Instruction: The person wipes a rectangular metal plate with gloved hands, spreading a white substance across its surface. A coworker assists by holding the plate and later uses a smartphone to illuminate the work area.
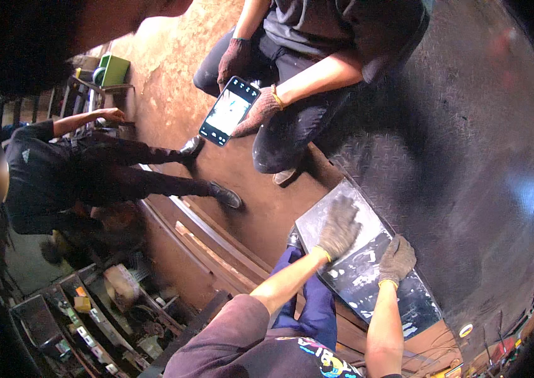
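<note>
While the left hand, knit-gloved and blurred, is laid on the pale far end of the rectangular panel, the right hand is rested at the panel's right edge. The gloved hands are set apart; whether anything is gripped under the left, or the edge is clasped by the right, cannot be told. Dark, tread-patterned plate is noted just right of the panel. Rubbing is judged in hand; overlapping strokes and a firmly braced edge are advised. Chalky-looking white is observed at the far end, flecks across the dark, flat remainder.
</note>
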`<control>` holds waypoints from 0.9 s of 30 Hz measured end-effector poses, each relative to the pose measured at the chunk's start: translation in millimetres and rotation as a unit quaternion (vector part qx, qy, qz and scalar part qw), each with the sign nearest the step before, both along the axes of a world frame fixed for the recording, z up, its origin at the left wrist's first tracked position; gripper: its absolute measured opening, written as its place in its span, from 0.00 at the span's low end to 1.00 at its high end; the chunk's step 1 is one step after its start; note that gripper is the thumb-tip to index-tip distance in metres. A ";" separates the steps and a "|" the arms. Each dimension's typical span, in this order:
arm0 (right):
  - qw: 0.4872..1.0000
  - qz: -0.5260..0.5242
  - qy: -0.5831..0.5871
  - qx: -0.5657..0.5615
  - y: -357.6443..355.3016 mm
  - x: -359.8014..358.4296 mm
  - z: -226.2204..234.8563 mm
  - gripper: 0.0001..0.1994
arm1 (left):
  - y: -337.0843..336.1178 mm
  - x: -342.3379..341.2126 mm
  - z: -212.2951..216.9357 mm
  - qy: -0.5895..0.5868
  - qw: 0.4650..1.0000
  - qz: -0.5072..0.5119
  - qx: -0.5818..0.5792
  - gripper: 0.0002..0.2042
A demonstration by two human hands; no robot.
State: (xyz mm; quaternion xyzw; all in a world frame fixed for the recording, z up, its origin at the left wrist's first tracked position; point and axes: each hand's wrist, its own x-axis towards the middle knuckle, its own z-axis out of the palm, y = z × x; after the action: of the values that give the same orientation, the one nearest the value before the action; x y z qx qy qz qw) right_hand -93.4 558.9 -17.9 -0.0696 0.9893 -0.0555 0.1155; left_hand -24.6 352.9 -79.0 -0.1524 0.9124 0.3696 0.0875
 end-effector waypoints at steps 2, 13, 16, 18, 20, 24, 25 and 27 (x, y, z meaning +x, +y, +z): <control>1.000 -0.009 0.000 0.000 0.9 1.7 2.2 0.24 | 7.7 -13.2 24.2 0.009 0.997 -0.053 0.057 0.25; 1.000 0.010 -0.013 0.004 -7.0 4.7 -3.0 0.23 | 9.0 -28.4 2.2 -0.058 0.985 0.125 -0.104 0.25; 1.000 0.002 0.011 0.009 1.7 4.8 -3.6 0.24 | 12.6 -34.8 24.9 -0.047 0.995 0.088 0.005 0.26; 1.000 0.006 0.015 -0.001 -1.0 6.2 -7.1 0.23 | -14.0 -30.3 11.0 -0.017 0.999 0.042 -0.021 0.25; 1.000 0.010 0.026 -0.013 0.9 7.1 -13.9 0.22 | -28.0 -29.0 1.0 -0.011 0.999 0.032 -0.036 0.25; 0.999 0.010 0.030 -0.016 3.6 9.7 -13.3 0.23 | -9.0 -9.1 5.9 -0.046 0.997 0.031 -0.055 0.26; 1.000 0.006 0.029 -0.008 4.6 8.6 -11.7 0.23 | 0.5 -5.5 17.6 -0.045 0.998 -0.001 -0.036 0.26; 1.000 0.001 0.020 0.004 3.6 7.1 -8.5 0.24 | 0.2 -2.5 30.8 -0.054 0.996 -0.071 0.025 0.28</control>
State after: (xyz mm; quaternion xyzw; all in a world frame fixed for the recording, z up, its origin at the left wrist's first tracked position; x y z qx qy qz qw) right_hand -86.3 562.4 -26.3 -0.0707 0.9916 -0.0496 0.0959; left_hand -27.1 353.1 -48.2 -0.1045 0.9054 0.3764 0.1663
